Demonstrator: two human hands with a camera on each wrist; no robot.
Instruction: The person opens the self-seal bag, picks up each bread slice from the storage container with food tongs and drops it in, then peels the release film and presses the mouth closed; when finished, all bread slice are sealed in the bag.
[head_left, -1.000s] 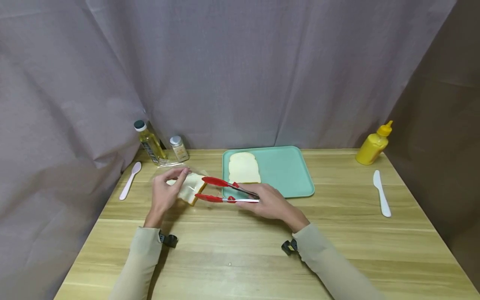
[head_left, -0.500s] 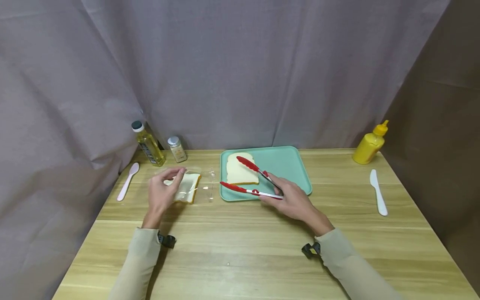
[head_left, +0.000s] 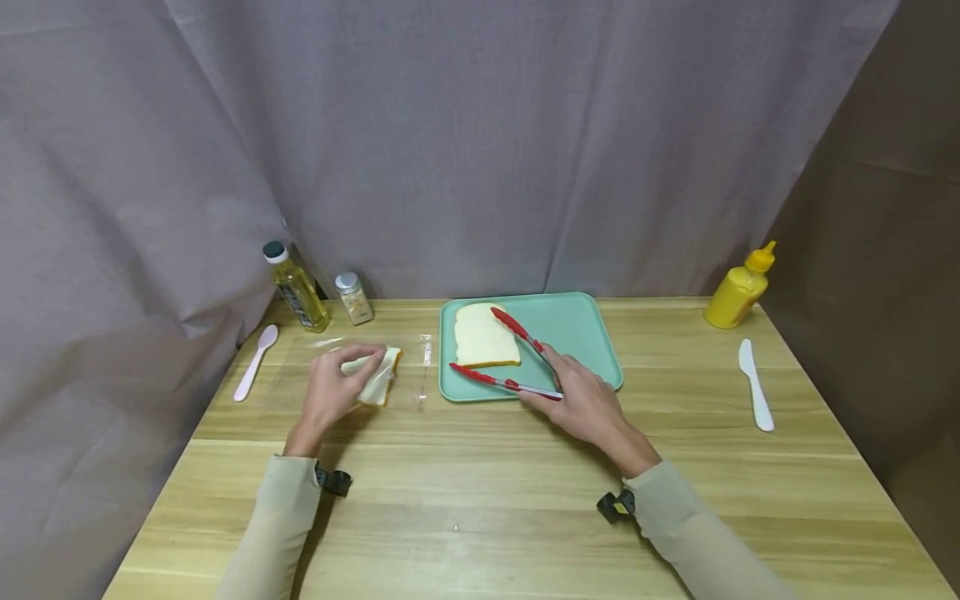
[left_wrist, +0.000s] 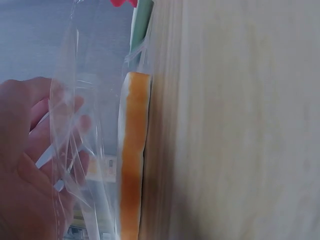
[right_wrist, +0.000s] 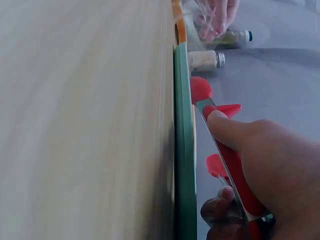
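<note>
My left hand (head_left: 337, 385) pinches the top film of a clear plastic bag (head_left: 411, 379) between thumb and fingertips. A slice of bread (head_left: 381, 383) with an orange-brown crust lies flat inside the bag, partly covered by the hand. In the left wrist view the film (left_wrist: 75, 150) stands raised above the crust (left_wrist: 134, 150). My right hand (head_left: 587, 398) grips red-tipped metal tongs (head_left: 536, 390), their arms spread apart. One tong tip overlaps the upper right of another bread slice (head_left: 483, 333) on the green tray (head_left: 562, 333); the other tip is at its lower edge.
Behind the left hand stand an oil bottle (head_left: 298, 292) and a small seasoning jar (head_left: 354, 298). A pale spoon (head_left: 256, 363) lies at the left edge. On the right are a yellow squeeze bottle (head_left: 738, 292) and a white knife (head_left: 756, 385).
The tongs have moved right, from beside the bagged slice to over the tray slice, and their arms have spread wider. My left hand has shifted slightly right with the film; the bag lies flatter.
</note>
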